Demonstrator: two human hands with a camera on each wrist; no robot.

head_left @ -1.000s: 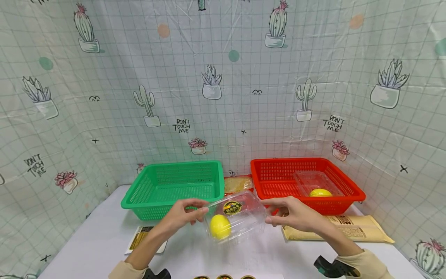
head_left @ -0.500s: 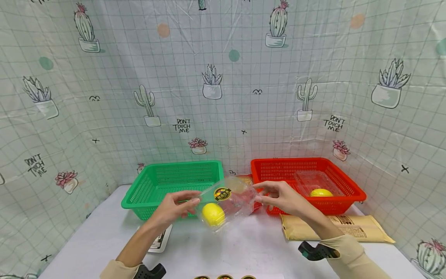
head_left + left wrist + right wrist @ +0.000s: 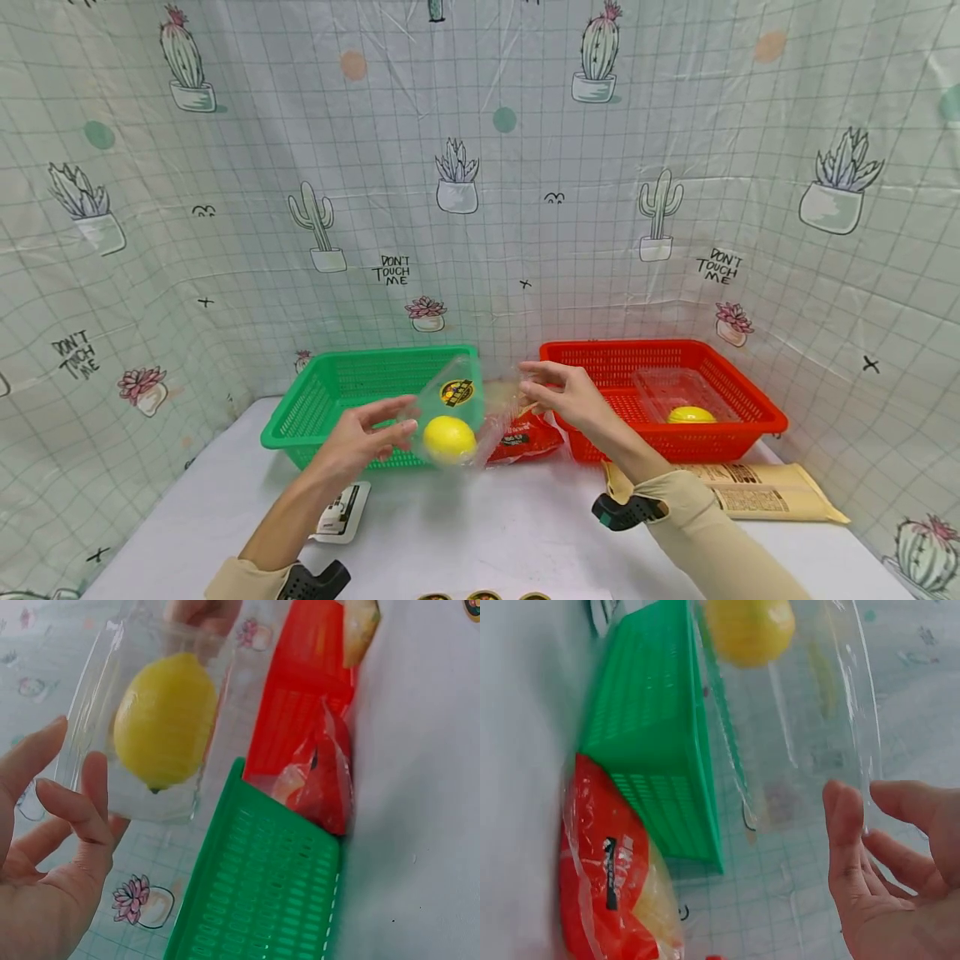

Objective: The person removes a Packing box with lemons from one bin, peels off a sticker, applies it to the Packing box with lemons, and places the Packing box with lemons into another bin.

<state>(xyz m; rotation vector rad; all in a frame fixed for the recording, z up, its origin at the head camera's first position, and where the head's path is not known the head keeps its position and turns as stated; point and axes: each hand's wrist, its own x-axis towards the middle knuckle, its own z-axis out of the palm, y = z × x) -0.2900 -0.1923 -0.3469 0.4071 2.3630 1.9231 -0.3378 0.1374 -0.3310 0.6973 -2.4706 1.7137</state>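
Note:
A clear plastic box (image 3: 489,429) with a round dark label (image 3: 456,392) hangs tilted in the air between both hands. Inside it, a lemon (image 3: 450,439) rests toward the left end. My left hand (image 3: 363,433) grips the left end, thumb and fingers at its edge. At the opposite end, my right hand (image 3: 573,396) pinches the box's edge between thumb and fingers, as the right wrist view shows up close. In the head view the box overlaps the near right corner of the green basket (image 3: 337,457).
The red basket (image 3: 660,429) at right holds another clear box (image 3: 678,387) with a yellow fruit (image 3: 690,414). A red food bag (image 3: 528,437) lies between the baskets. A beige packet (image 3: 772,492) lies front right, a white packet (image 3: 345,512) front left. Round labels (image 3: 483,596) show at the bottom edge.
Both hands have carried the box left and up, away from me, to the green basket's corner. The box is more tilted, and the red food bag behind it shows more.

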